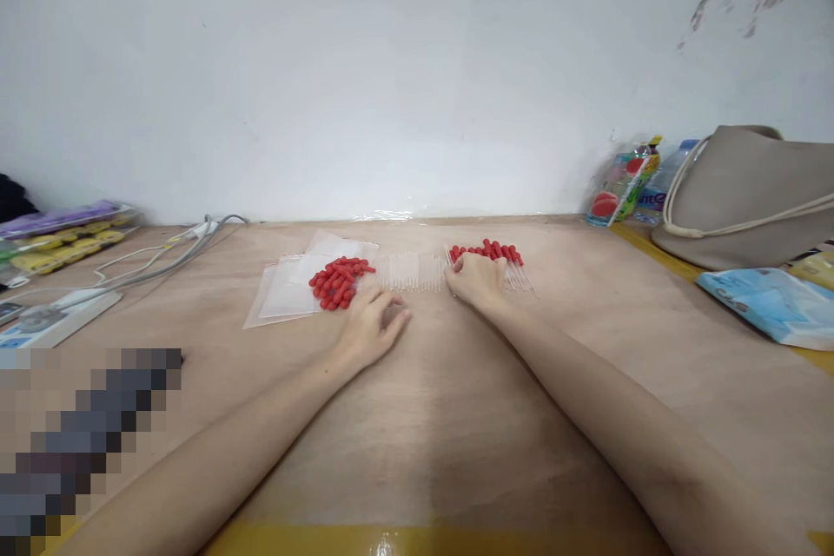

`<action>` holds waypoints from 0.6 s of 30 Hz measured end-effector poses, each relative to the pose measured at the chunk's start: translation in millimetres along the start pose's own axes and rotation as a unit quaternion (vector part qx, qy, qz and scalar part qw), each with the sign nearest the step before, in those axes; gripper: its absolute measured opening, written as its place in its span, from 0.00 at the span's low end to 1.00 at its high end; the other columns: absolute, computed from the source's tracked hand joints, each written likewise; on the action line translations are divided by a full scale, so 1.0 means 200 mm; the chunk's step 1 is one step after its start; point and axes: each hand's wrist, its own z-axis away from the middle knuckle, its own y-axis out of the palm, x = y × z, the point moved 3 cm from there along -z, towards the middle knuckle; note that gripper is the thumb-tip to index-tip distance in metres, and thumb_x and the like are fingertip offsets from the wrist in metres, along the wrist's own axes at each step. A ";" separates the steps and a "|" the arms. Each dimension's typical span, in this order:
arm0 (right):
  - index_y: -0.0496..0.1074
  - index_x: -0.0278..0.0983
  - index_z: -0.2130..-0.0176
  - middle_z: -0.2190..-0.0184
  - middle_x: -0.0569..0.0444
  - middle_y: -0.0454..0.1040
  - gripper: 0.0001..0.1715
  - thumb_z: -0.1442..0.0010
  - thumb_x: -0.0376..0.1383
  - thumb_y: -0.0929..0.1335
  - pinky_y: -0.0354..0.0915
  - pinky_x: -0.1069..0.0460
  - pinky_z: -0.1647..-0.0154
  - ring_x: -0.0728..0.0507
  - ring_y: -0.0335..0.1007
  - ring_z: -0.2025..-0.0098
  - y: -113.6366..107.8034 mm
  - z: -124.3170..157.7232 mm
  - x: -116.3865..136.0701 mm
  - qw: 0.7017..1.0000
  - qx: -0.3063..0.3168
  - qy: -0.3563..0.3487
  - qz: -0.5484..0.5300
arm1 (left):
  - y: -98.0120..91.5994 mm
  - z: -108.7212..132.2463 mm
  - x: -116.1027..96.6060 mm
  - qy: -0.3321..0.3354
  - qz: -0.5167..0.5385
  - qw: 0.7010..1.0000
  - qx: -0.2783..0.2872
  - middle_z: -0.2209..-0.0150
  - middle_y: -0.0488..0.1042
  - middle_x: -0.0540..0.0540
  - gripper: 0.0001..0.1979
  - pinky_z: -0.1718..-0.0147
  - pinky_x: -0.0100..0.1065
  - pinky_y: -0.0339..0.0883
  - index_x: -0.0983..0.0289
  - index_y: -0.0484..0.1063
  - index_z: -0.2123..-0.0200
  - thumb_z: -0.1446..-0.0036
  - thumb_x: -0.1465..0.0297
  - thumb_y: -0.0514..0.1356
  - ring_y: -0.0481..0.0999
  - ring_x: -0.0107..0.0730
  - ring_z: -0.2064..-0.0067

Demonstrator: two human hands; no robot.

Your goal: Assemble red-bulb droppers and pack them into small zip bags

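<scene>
My left hand [371, 326] rests on the wooden table [430, 417], fingers curled loosely, just right of a pile of small red rubber caps [339, 281] lying on clear plastic bags [287, 291]. My right hand [479, 278] lies palm down, fingers bent, on a row of clear thin tubes with red caps fitted [501, 254]. Between the two hands lies a row of bare clear tubes [410, 271]. What the left fingers enclose, if anything, is hidden.
A white power strip with cables [65, 313] and yellow packets [65, 239] sit at the left. A beige bag [749, 191], bottles [625, 178] and a blue packet [769, 300] stand at the right. A white wall backs the table.
</scene>
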 end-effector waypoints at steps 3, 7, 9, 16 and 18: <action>0.68 0.36 0.73 0.72 0.52 0.73 0.12 0.47 0.39 0.60 0.46 0.46 0.59 0.43 0.66 0.66 -0.02 0.09 -0.04 0.993 -0.087 -0.055 -0.054 | -0.10 -0.03 0.09 -0.046 -0.160 0.984 -0.061 0.66 0.69 0.58 0.09 0.61 0.40 0.57 0.64 0.69 0.66 0.45 0.65 0.53 0.66 0.42 0.61; 0.66 0.36 0.72 0.72 0.54 0.73 0.10 0.45 0.39 0.61 0.45 0.48 0.58 0.46 0.66 0.68 -0.05 0.24 -0.10 0.979 -0.114 -0.143 -0.089 | -0.20 -0.06 0.18 -0.110 -0.300 0.946 -0.049 0.64 0.68 0.61 0.12 0.63 0.42 0.55 0.64 0.68 0.65 0.45 0.63 0.50 0.65 0.47 0.59; 0.66 0.36 0.72 0.73 0.55 0.72 0.10 0.44 0.40 0.61 0.45 0.48 0.58 0.47 0.65 0.70 -0.08 0.30 -0.13 0.975 -0.104 -0.173 -0.093 | -0.22 -0.07 0.21 -0.135 -0.318 0.938 -0.024 0.65 0.69 0.61 0.14 0.64 0.42 0.55 0.64 0.68 0.67 0.45 0.62 0.49 0.65 0.48 0.59; 0.64 0.36 0.74 0.76 0.56 0.71 0.10 0.45 0.39 0.62 0.46 0.50 0.60 0.49 0.64 0.73 -0.16 0.41 -0.23 0.968 -0.104 -0.213 -0.082 | -0.20 -0.07 0.27 -0.150 -0.331 0.931 0.032 0.64 0.69 0.61 0.15 0.65 0.42 0.57 0.65 0.69 0.70 0.43 0.64 0.47 0.66 0.47 0.59; 0.64 0.36 0.74 0.76 0.56 0.71 0.10 0.45 0.39 0.63 0.47 0.49 0.60 0.49 0.64 0.73 -0.17 0.42 -0.24 0.969 -0.101 -0.211 -0.085 | -0.21 -0.08 0.27 -0.144 -0.332 0.932 0.025 0.64 0.69 0.62 0.14 0.65 0.41 0.57 0.65 0.68 0.69 0.43 0.65 0.47 0.66 0.47 0.59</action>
